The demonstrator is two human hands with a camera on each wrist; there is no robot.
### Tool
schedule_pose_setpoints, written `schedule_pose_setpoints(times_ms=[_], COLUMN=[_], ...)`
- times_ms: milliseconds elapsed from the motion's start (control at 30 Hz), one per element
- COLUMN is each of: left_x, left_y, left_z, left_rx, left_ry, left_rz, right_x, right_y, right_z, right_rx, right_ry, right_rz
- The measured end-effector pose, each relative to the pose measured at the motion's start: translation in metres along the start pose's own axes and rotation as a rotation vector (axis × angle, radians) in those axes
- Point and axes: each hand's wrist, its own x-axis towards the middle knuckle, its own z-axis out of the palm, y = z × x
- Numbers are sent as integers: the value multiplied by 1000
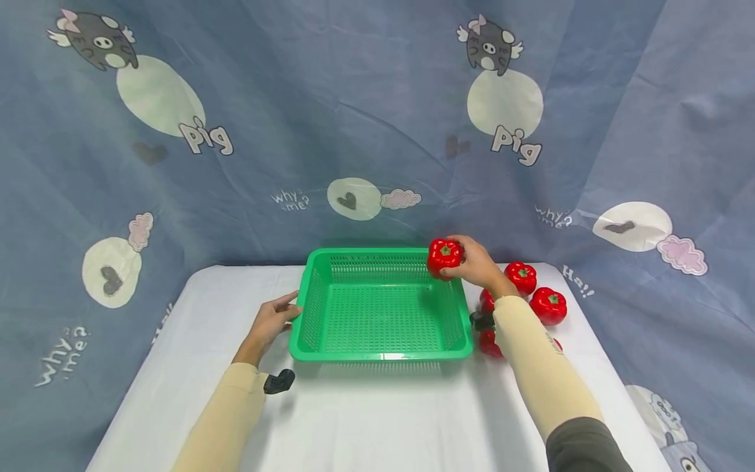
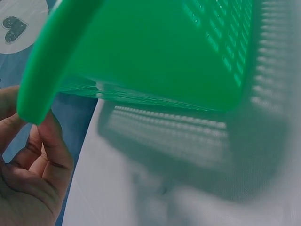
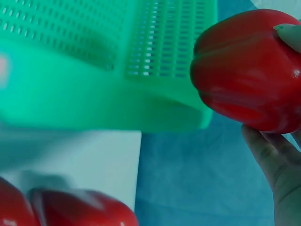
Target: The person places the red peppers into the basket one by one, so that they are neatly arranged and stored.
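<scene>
A green plastic basket [image 1: 382,356] with perforated walls stands on the white table, and nothing lies inside it. My left hand [image 1: 272,322] pinches the basket's left rim; in the left wrist view the thumb and fingers [image 2: 55,146] meet the rim's edge. In my right hand [image 1: 475,261] is a red bell pepper [image 1: 442,257], held above the basket's back right corner. The right wrist view shows this bell pepper [image 3: 244,70] gripped between thumb and fingers, next to the basket rim [image 3: 155,110].
Several more red bell peppers [image 1: 548,306] lie on the white table [image 1: 366,419] to the right of the basket, partly hidden by my right forearm. A blue-grey cloth [image 1: 377,118] with pig prints hangs behind and around the table.
</scene>
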Motion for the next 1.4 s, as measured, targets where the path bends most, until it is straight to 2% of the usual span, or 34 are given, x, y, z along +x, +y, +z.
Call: schedule_pose_setpoints(times_ms=[400, 833, 1167, 1400], left_x=[-1, -1, 0, -1], left_y=[-3, -1, -1, -2], left_z=[0, 0, 0, 0], left_rx=[-4, -12, 2, -6], left_ry=[21, 17, 7, 10], left_rz=[-9, 0, 27, 22], right_x=[10, 25, 29, 34], right_y=[-6, -16, -25, -29], right_z=[31, 64, 84, 98], right_rx=[41, 114, 147, 183], right_ry=[14, -13, 1, -9], right_rz=[-10, 31, 48, 58])
